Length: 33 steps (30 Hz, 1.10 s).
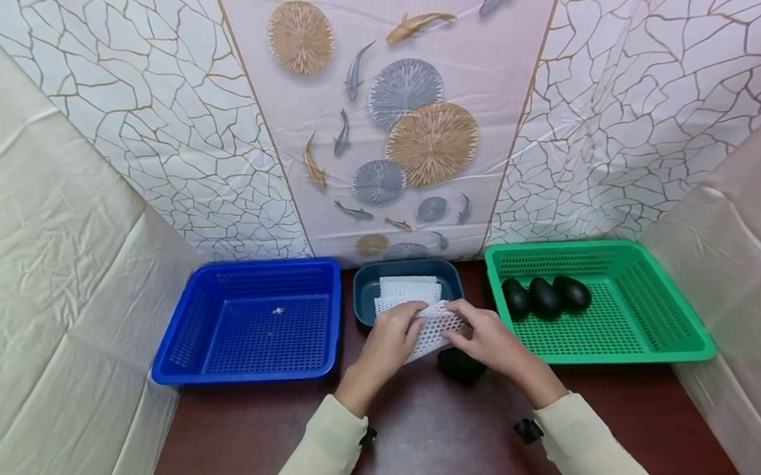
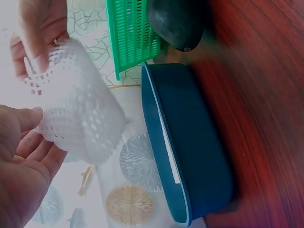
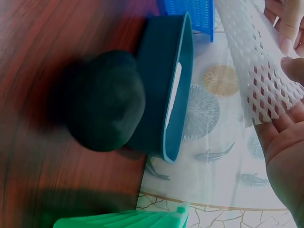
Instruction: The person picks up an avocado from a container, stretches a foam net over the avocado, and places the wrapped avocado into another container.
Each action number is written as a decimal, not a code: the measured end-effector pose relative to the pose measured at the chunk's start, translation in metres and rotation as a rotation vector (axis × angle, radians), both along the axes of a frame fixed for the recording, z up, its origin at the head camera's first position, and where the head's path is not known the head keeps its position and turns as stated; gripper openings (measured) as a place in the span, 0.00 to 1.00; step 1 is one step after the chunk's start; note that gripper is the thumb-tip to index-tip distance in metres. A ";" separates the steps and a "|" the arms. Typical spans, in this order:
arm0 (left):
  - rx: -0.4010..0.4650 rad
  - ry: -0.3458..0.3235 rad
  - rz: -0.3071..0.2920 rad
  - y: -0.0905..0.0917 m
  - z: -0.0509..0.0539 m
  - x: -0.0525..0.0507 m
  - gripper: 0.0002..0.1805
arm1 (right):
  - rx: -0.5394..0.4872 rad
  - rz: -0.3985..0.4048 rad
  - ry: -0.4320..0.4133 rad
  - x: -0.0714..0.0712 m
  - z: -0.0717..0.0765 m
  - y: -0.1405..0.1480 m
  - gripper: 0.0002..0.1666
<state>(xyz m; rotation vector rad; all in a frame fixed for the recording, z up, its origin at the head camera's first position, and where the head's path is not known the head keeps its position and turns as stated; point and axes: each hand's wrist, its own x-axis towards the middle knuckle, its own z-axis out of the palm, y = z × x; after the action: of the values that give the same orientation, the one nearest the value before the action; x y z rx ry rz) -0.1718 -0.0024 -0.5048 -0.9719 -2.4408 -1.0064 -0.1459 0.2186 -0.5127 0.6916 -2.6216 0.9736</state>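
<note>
A white foam mesh sleeve (image 1: 433,330) is held up between both hands over the table, its mouth spread apart in the wrist views. My left hand (image 1: 389,337) pinches one edge of it between thumb and fingers. On the opposite edge, the right hand (image 1: 488,334) pinches it the same way. Below the right hand a dark avocado-like fruit (image 1: 462,367) lies on the table; the right wrist view shows the fruit (image 3: 107,100) close up. Behind the hands, more white foam sleeves (image 1: 410,288) lie in a small teal tub (image 1: 360,300).
To the left stands a blue basket (image 1: 248,376) with a small white bit (image 1: 278,311) on its floor. A green basket (image 1: 623,355) on the right holds three dark fruits (image 1: 545,298). A patterned cloth (image 1: 412,214) rises behind the dark red table (image 1: 425,438).
</note>
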 end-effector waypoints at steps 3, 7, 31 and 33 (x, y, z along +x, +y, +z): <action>0.026 -0.005 0.020 -0.002 0.000 -0.002 0.11 | 0.041 -0.011 -0.044 0.001 -0.002 0.001 0.24; 0.074 -0.029 0.040 -0.007 0.000 -0.005 0.10 | 0.086 -0.015 -0.063 0.002 -0.005 0.002 0.20; 0.196 -0.255 -0.021 -0.011 -0.013 -0.008 0.19 | 0.062 0.081 0.232 0.007 -0.004 0.006 0.15; 0.205 -0.310 -0.036 -0.011 -0.012 -0.007 0.24 | 0.068 0.090 0.246 0.008 0.000 0.005 0.15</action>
<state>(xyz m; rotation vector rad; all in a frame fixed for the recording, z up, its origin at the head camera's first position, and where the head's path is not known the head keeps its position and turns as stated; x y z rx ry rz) -0.1788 -0.0132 -0.5172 -0.8462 -2.4996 -1.4843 -0.1382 0.2237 -0.5130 0.8915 -2.4355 0.7702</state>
